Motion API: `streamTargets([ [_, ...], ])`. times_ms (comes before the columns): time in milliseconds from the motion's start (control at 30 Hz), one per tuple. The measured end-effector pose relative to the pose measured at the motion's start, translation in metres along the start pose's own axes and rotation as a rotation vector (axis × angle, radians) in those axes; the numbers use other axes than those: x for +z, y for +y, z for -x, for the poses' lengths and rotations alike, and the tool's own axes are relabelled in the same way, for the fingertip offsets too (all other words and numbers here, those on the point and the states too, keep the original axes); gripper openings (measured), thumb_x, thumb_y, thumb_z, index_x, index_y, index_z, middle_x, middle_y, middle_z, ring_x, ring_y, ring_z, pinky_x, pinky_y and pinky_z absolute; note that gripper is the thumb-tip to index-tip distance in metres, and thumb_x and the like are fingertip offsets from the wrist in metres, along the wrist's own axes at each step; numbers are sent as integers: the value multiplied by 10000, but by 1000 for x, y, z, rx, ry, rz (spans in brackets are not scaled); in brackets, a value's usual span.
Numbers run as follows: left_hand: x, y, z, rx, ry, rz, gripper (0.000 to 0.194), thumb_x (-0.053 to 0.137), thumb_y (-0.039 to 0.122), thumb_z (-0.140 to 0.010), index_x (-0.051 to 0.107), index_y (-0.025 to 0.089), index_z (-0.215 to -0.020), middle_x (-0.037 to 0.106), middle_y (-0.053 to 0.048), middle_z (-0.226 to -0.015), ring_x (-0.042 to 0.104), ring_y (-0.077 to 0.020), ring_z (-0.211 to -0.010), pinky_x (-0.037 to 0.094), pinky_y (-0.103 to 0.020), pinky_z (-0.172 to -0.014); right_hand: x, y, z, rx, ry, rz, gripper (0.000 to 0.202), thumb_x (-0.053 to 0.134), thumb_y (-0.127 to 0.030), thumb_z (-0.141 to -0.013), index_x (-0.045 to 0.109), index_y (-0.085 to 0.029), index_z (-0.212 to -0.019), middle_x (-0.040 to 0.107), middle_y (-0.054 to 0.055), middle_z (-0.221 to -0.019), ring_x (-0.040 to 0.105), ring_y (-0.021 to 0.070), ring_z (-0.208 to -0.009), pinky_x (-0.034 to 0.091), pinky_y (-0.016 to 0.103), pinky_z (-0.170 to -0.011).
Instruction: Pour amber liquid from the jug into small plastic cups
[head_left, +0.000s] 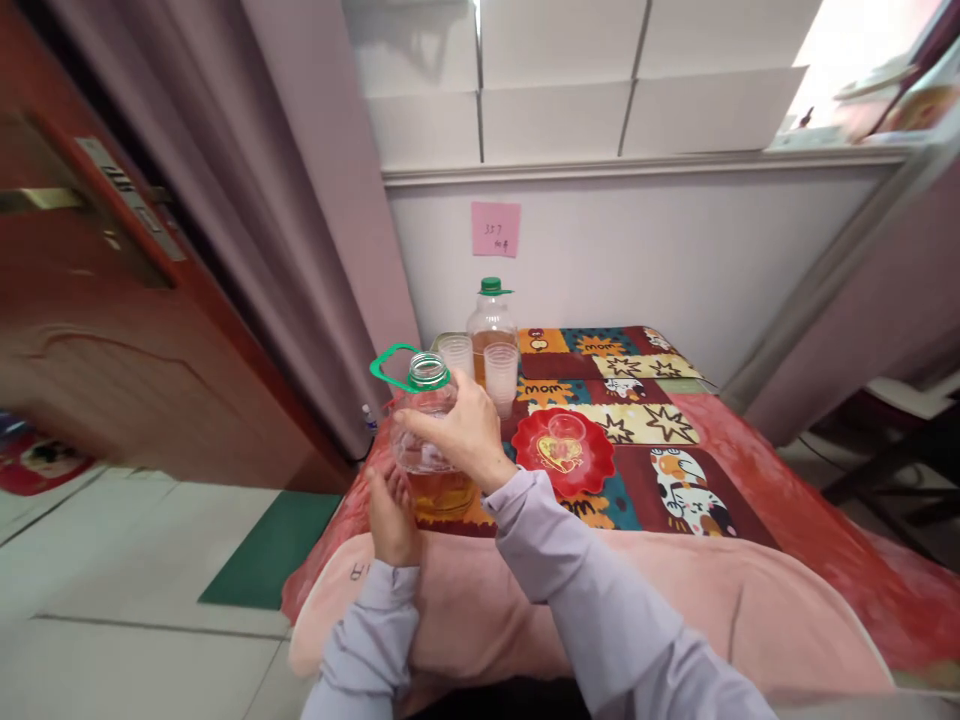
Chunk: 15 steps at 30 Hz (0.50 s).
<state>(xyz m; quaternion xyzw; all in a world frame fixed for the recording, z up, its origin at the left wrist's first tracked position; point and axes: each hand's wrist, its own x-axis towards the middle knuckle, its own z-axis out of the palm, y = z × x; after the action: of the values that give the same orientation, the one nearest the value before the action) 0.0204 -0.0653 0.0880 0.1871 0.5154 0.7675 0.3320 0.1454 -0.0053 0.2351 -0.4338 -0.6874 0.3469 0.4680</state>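
A clear plastic jug with amber liquid in its lower part is in front of me at the table's left side. Its mouth is uncapped, and a green ring handle sticks out to the left from the neck. My right hand is wrapped round the jug's upper body, thumb across the front. Low on the jug's left side, my left hand cups it with curled fingers, partly hidden. Just behind stand two stacks of clear plastic cups, one left and one right.
A second jug with a green cap stands at the back near the wall. To the right, a red scalloped plate lies on the patterned mat. A pink cloth covers the near edge; a wooden door is at left.
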Motion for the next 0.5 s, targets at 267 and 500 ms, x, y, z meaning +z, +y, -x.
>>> streamTargets([
  [267, 7, 9, -9, -351, -90, 42, 300, 588, 250, -999, 762, 146, -1220, 840, -127, -1108, 797, -289, -1139, 664, -408, -972, -27, 16, 21, 14, 84, -132, 539, 923, -577, -680, 630, -273, -1016, 760, 23, -1042, 713, 277, -1057, 576, 406, -894],
  [500, 8, 13, -19, -596, -207, 16, 359, 547, 195, -1000, 733, 131, -1301, 853, -130, -1074, 819, -337, -1073, 693, -474, -892, -38, 28, 25, 12, 104, -283, 593, 952, -509, -692, 680, -258, -1155, 773, 46, -1129, 731, 260, -1054, 595, 409, -933],
])
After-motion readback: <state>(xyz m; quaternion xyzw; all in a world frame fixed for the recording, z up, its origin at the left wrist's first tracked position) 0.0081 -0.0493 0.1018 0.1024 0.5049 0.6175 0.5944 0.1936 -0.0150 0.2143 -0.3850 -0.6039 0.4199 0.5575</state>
